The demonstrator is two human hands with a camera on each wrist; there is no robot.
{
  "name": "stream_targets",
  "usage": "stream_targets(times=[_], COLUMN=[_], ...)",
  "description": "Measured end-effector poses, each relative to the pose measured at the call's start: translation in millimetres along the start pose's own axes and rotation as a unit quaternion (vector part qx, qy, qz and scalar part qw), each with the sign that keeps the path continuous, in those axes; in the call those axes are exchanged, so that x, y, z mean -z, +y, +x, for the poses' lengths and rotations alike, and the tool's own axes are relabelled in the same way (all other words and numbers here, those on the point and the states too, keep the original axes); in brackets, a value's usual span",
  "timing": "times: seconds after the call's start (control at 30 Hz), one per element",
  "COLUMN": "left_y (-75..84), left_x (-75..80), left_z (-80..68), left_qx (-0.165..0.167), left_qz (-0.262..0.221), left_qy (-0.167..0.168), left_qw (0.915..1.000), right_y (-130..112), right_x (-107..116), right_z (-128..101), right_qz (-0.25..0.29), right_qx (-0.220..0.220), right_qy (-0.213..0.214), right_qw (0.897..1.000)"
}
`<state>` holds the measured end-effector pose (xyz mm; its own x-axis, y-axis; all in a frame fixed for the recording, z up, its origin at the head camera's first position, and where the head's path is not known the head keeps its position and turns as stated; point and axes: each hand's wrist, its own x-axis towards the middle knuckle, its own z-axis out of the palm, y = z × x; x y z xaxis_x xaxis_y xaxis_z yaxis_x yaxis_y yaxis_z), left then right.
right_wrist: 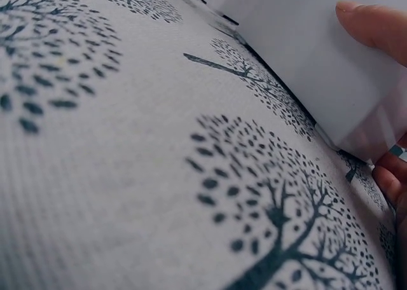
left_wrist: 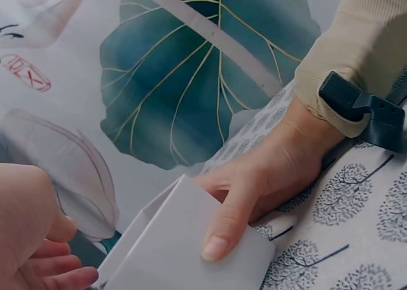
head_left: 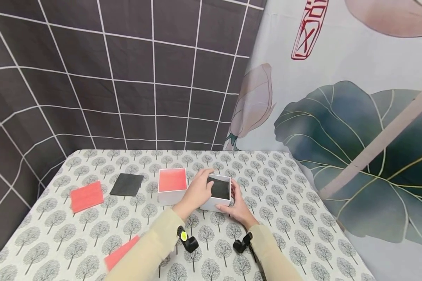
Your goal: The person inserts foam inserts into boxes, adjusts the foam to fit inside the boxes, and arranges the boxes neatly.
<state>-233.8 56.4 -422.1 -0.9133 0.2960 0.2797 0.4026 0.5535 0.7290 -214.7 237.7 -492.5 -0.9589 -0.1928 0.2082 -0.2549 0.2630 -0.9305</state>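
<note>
A white open-topped box [head_left: 208,205] with a black square [head_left: 220,189] inside stands between the hands. My right hand [head_left: 240,208] grips this box at its right corner, thumb on the front wall and fingers along the right side. My left hand [head_left: 197,191] is over the left edge, its fingers loosely bent by the rim; in the left wrist view those fingers [left_wrist: 54,268] are beside the box opening. A second white box [head_left: 167,198], with a red square [head_left: 172,179] inside, stands just left. In the right wrist view the box wall [right_wrist: 299,55] shows beside the right thumb [right_wrist: 375,26].
On the tree-print tablecloth [head_left: 267,234] to the left lie a red square [head_left: 87,197] and a black square [head_left: 127,184], which look like thin cloth. Another red piece [head_left: 121,251] is partly hidden under the left sleeve. A dark grid curtain [head_left: 133,78] hangs behind the table.
</note>
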Motion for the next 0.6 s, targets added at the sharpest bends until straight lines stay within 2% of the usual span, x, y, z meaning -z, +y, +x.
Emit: stream_targets(times=[0.27,0.6], left_y=[-7.4,-12.4], left_x=[4.5,11.5], left_z=[-17.6,-46.0], left_qx=[-0.004,-0.038], left_qz=[-0.027,-0.021], left_qy=[0.006,0.020], left_qw=[0.9996,0.9988], right_y=[2.0,2.4], right_x=[0.1,0.1], right_z=[0.0,-0.3], right_qz=[0.000,0.002], right_qx=[0.009,0.009], right_qy=[-0.003,-0.003], right_qw=[1.000,1.000])
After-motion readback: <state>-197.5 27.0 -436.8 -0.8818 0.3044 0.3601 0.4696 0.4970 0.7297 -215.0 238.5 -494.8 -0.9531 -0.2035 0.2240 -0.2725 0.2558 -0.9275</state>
